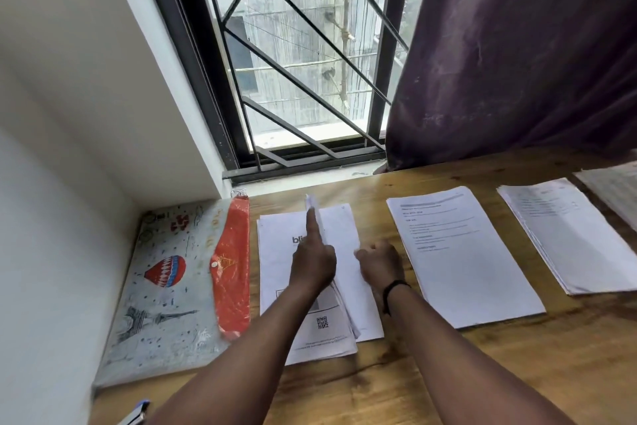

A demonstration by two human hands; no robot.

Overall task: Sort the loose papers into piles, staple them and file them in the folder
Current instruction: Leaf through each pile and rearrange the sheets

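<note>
A pile of white printed papers point(275, 252) lies on the wooden table in front of me, its top sheets lifted into a ridge down the middle. My left hand point(313, 262) holds those raised sheets, index finger stretched along the ridge and the other fingers curled. My right hand point(381, 266), with a black wristband, is curled at the right edge of the same pile, on the flat sheet there; what its fingers do underneath is hidden. A printed plastic folder point(162, 286) with a red snap flap point(234, 269) lies left of the pile.
Two more paper piles point(462, 252) point(568, 235) lie to the right, and a further sheet point(617, 190) sits at the far right edge. A blue and black object point(138, 412) shows at the bottom left. A barred window and a purple curtain point(517, 45) stand behind the table.
</note>
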